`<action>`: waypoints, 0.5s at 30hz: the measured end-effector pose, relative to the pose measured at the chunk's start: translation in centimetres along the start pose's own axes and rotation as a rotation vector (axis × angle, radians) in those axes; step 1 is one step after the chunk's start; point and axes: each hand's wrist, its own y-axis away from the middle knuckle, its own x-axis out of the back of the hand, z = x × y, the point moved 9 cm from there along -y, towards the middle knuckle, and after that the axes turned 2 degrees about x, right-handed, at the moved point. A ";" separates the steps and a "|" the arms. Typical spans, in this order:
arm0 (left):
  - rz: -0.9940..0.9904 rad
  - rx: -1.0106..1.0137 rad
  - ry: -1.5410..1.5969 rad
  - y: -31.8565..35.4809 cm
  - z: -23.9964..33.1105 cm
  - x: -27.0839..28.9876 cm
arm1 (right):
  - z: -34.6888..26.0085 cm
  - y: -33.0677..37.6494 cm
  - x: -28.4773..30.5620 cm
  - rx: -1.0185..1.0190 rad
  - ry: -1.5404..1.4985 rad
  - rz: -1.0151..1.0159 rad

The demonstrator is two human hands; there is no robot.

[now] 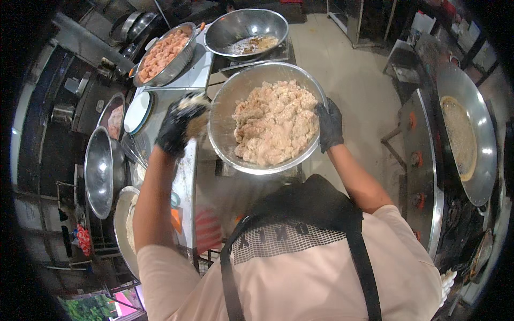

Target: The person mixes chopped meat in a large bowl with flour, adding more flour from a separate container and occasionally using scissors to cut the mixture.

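Observation:
A wide steel bowl (222, 144) holds a heap of battered, pale chunks that look like raw chicken (276, 120). My right hand (329, 125), in a black glove, grips the bowl's right rim, thumb over the edge. Just off the left rim is my left hand (179, 125), also black-gloved, its fingers caked with pale coating and smeared by motion. Whether those fingers hold anything is not clear.
Along the left counter stand a colander of pink raw meat chunks (167, 51), white plates (138, 112), a whisk (134, 148) and an empty steel bowl (99, 171). Beyond my bowl sits an oily wok (243, 35). A large pan of oil (458, 134) is at right.

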 end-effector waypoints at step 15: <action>-0.119 0.253 0.210 -7.1 -4.6 -6.1 | 0.3 -0.4 0.5 0.092 0.091 0.031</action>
